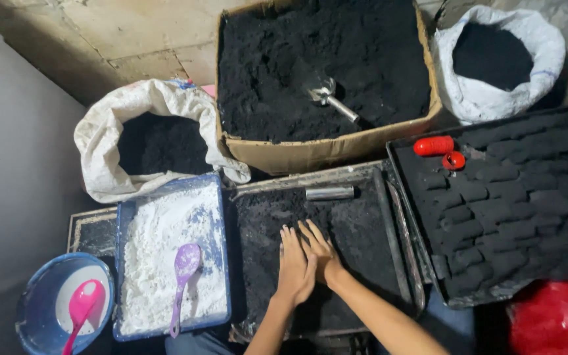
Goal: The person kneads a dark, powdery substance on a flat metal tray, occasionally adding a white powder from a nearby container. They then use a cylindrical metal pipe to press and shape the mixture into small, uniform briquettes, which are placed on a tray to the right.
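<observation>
Black powder in the shallow metal tray [363, 217] lies under both flat, unclenched hands, left hand [295, 268] overlapping right hand [320, 253]; the short steel tube [329, 192] lies crosswise just beyond the fingers [310, 231].

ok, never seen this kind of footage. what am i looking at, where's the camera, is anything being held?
One view, from a camera on the person's head, looking down at their bare arms. The left hand and right hand lie flat, overlapping, pressing black powder in a dark tray; the fingers grip nothing. A metal tube lies at the tray's far edge. Left: a blue tray of white powder with a purple spoon. Beyond: a cardboard box of black powder with a metal scoop. Right: a tray of dark moulded blocks.
</observation>
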